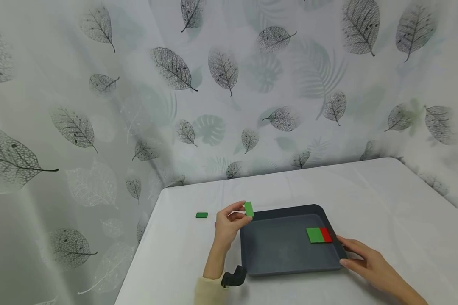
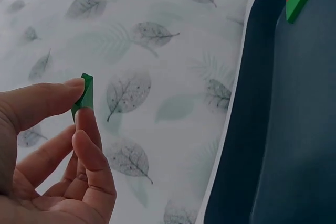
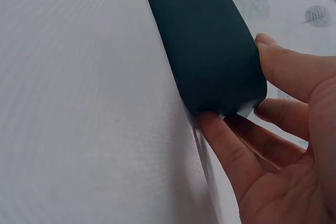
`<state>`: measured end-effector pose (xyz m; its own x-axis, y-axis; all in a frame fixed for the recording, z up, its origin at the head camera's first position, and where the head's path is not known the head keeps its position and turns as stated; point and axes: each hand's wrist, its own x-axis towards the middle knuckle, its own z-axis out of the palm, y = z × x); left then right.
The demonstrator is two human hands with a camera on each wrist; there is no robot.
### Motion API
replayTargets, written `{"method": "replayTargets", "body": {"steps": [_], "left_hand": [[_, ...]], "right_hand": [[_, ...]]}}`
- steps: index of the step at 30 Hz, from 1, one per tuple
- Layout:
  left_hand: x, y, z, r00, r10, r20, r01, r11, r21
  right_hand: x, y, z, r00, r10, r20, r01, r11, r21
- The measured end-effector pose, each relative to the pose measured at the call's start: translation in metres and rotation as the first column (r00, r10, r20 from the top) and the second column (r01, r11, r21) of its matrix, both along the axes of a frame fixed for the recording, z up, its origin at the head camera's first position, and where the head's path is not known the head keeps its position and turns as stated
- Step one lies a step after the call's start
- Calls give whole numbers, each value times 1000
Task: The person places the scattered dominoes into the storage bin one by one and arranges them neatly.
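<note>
Between thumb and fingers, my left hand (image 1: 227, 226) pinches a small green rectangular tile (image 1: 249, 209), raised above the left edge of a dark grey tray (image 1: 275, 254). The left wrist view shows the same tile (image 2: 88, 94) nearly edge-on. My right hand (image 1: 370, 264) holds the tray at its near right corner; in the right wrist view its fingers and thumb (image 3: 289, 72) touch the tray's outer wall (image 3: 210, 40). Inside the tray, near the right wall, a green piece (image 1: 314, 235) lies against a red strip (image 1: 326, 235).
Another green tile (image 1: 202, 215) lies on the white-covered table (image 1: 175, 254), left of the tray. A sliver of something red (image 1: 215, 225) shows beside my left hand, mostly hidden by it. Leaf-patterned curtain (image 1: 221, 67) hangs behind the table and along its left side.
</note>
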<state>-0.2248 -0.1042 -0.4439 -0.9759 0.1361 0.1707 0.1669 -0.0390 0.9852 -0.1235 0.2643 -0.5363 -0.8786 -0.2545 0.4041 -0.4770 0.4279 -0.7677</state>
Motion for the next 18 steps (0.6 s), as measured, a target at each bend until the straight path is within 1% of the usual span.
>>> {"method": "replayTargets", "body": {"steps": [4,6,9,13,15,18], "left_hand": [[1,22,-1,999,-43,7,43,999,-9],[1,33,-3,999,-53,1,53,998,-22],[2,49,-7,998,-55,-16,54,997,-50],[4,68,-11,997,-65,-33,63,995,-72],[6,77,-12,997,-72,-33,70,995,-71],[8,88,-14,997,-72,-7,71,995,-70]], "right_hand": [[-1,0,-2,1000,16,-7,-16,1000,-16],[0,0,-2,1000,21,-6,-21,1000,-20],[0,-1,-1,1000,14,1,-14,1000,-12],[1,-2,2,1000,-22,10,22,1000,15],[1,-3,3,999,-36,7,36,999,26],[2,-2,3,999,-35,-3,35,999,30]]}}
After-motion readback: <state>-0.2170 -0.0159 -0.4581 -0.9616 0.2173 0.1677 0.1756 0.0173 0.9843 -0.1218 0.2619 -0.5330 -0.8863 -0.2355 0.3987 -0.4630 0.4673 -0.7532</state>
